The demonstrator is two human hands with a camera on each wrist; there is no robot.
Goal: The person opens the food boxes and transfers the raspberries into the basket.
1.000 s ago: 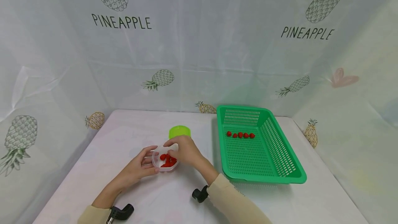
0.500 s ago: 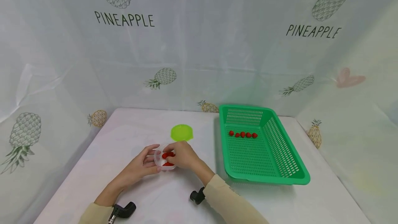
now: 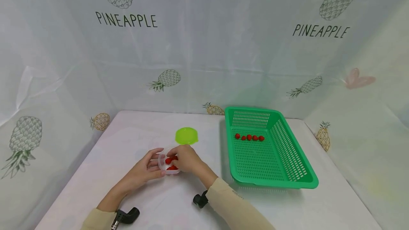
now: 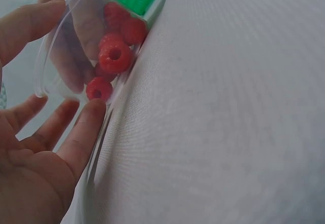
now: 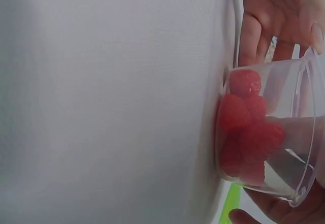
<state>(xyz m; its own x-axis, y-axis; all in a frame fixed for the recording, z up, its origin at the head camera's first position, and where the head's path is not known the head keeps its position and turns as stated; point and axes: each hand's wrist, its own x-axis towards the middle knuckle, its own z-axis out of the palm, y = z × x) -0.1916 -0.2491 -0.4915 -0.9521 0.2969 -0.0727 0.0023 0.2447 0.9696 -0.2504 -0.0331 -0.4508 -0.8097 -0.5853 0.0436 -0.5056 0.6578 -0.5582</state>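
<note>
Steadying a clear plastic cup [image 3: 169,164] of raspberries [image 3: 171,163] on the table [image 3: 166,205], the left hand [image 3: 145,171] rests straight fingers [image 4: 81,132] against its wall. The right hand [image 3: 186,159] curls over the rim, fingers reaching inside; whether they pinch a berry cannot be told. Beyond lies a green lid [image 3: 186,135]. Farther right, a green basket [image 3: 287,182] holds five raspberries in a row [image 3: 249,137]. By this evidence the transfer appears partly done; several berries remain in the cup.
</note>
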